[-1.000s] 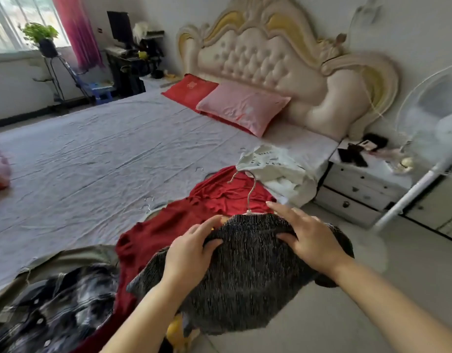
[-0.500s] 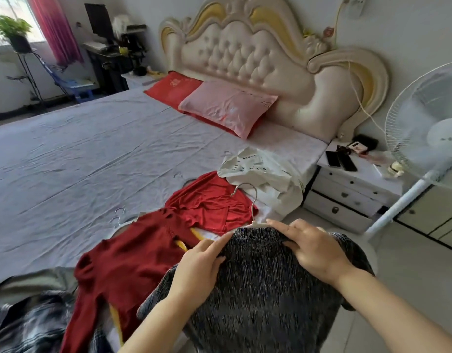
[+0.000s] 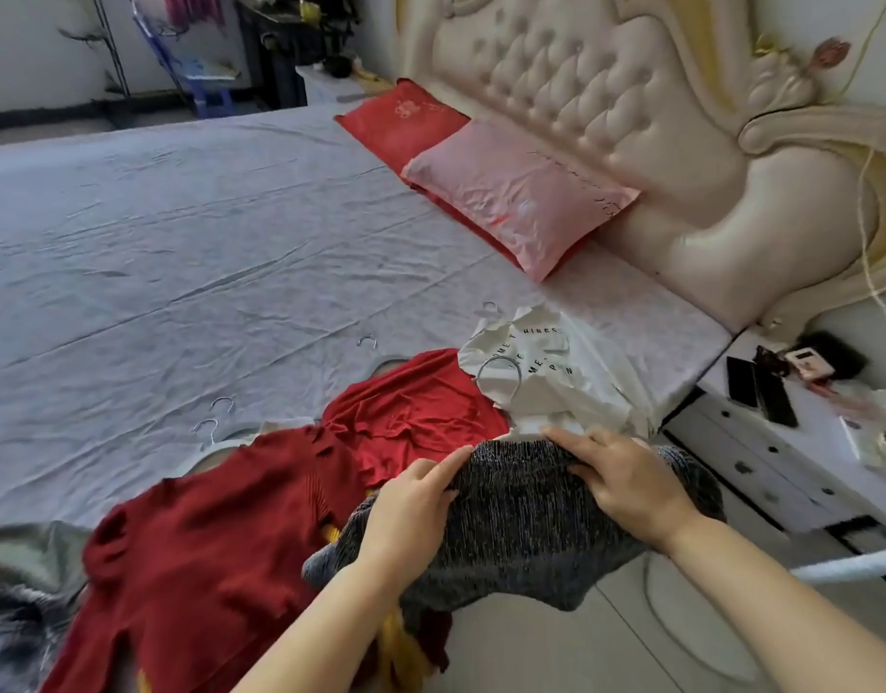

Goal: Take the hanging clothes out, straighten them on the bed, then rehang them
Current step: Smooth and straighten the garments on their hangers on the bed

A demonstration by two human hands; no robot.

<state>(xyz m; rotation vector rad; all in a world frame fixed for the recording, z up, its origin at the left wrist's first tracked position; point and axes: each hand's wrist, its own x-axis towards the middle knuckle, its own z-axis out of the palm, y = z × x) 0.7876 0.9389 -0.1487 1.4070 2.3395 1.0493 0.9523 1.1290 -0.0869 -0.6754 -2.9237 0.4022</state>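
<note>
Nearest the camera, both hands press on a dark grey knit sweater (image 3: 521, 532) at the near edge of the bed. The left hand (image 3: 411, 512) lies on its left shoulder with fingers curled into the knit, and the right hand (image 3: 631, 482) grips the right shoulder, fingers bunching the fabric. The lower part of the sweater hangs off the mattress over the tiled floor (image 3: 631, 652). A metal hanger hook (image 3: 501, 377) rises from its collar and rests on the white printed shirt (image 3: 546, 372) just beyond.

To the left, a dark red sweater (image 3: 196, 547) lies flat, touching a brighter red top (image 3: 411, 417) that sits between it and the white shirt. Several bare hanger hooks (image 3: 216, 417) poke out past the red clothes. At the far left edge a grey-green garment (image 3: 31, 557) is partly cut off.

The grey bedsheet (image 3: 181, 232) is creased and stretches away wide. Further back, a pink pillow (image 3: 521, 197) overlaps a red pillow (image 3: 401, 122) against the tufted cream headboard (image 3: 606, 82). A white nightstand (image 3: 791, 442) stands to the right of the bed with dark phones on top. At the far end stand a dark desk (image 3: 281, 47) and a blue chair (image 3: 201, 77).
</note>
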